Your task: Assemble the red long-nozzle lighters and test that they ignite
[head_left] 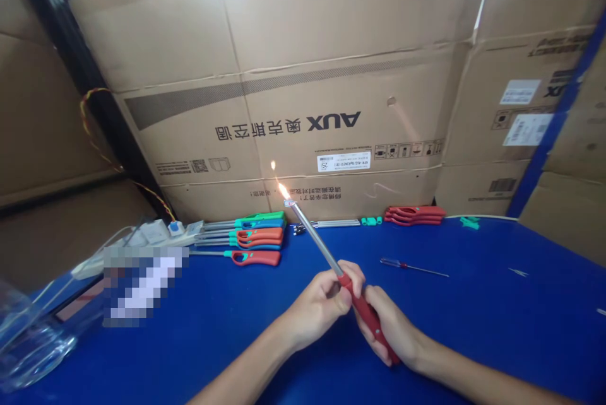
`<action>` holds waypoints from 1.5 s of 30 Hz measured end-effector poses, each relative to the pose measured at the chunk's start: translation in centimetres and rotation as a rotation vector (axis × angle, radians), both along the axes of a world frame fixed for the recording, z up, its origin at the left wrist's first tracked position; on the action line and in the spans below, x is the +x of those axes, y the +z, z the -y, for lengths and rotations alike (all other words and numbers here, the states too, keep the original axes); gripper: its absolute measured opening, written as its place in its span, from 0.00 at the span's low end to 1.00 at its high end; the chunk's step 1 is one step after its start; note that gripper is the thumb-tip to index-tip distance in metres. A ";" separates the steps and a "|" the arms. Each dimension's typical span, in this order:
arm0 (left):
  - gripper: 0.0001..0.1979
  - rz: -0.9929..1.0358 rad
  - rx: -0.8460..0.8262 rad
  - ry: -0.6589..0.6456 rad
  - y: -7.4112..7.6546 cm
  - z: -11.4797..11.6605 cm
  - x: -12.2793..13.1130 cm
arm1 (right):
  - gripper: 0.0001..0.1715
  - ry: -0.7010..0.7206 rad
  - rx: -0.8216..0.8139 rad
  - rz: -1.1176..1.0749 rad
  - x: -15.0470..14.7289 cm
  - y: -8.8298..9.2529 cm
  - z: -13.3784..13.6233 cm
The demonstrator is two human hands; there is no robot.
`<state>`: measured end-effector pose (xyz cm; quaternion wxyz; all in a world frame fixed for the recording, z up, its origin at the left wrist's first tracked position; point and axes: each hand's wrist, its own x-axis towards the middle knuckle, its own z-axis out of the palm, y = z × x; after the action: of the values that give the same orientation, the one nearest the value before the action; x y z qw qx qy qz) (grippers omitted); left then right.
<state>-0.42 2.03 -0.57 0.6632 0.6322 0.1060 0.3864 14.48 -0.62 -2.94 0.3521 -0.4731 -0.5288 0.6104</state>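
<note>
A red long-necked lighter (367,313) is held tilted over the blue table, its metal tube pointing up and to the left. At the tip of the tube burns a small orange flame (283,190). My left hand (324,307) is closed around the front of the red body, where the tube begins. Lower down, my right hand (386,320) wraps the handle. The trigger is hidden by my fingers.
Several finished-looking lighters (258,238) lie stacked at the back left. Metal tubes (336,224), green plastic parts (372,221) and red lighter bodies (414,214) line the back edge. A screwdriver (402,264) lies right of centre. A clear container (38,348) stands front left; cardboard (284,96) walls the back.
</note>
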 end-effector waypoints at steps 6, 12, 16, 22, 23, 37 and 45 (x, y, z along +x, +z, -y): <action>0.19 0.008 -0.001 0.011 -0.1 -0.1 -0.1 | 0.39 -0.007 -0.006 -0.003 -0.1 0.0 0.0; 0.19 0.016 -0.007 0.015 -0.2 0.0 0.0 | 0.40 -0.007 -0.007 -0.011 -0.2 -0.3 -0.1; 0.19 0.016 -0.006 0.024 -0.1 0.0 0.1 | 0.41 0.002 -0.017 -0.016 -0.1 -0.5 -0.2; 0.19 0.009 -0.009 0.030 0.1 0.0 0.1 | 0.40 0.001 -0.022 -0.023 0.0 -0.3 -0.2; 0.19 0.010 -0.012 0.032 0.0 0.0 0.1 | 0.40 0.005 -0.023 -0.024 0.0 -0.3 -0.2; 0.19 0.003 -0.073 0.059 0.0 0.0 0.0 | 0.40 0.002 -0.023 -0.042 -0.1 -0.6 -0.4; 0.23 0.022 -0.152 0.140 0.2 0.0 0.4 | 0.39 0.073 0.023 0.002 0.0 0.4 -0.7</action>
<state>-0.02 2.06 -0.38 0.6818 0.5668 0.1713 0.4296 14.50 0.07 -2.55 0.3346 -0.4501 -0.5531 0.6160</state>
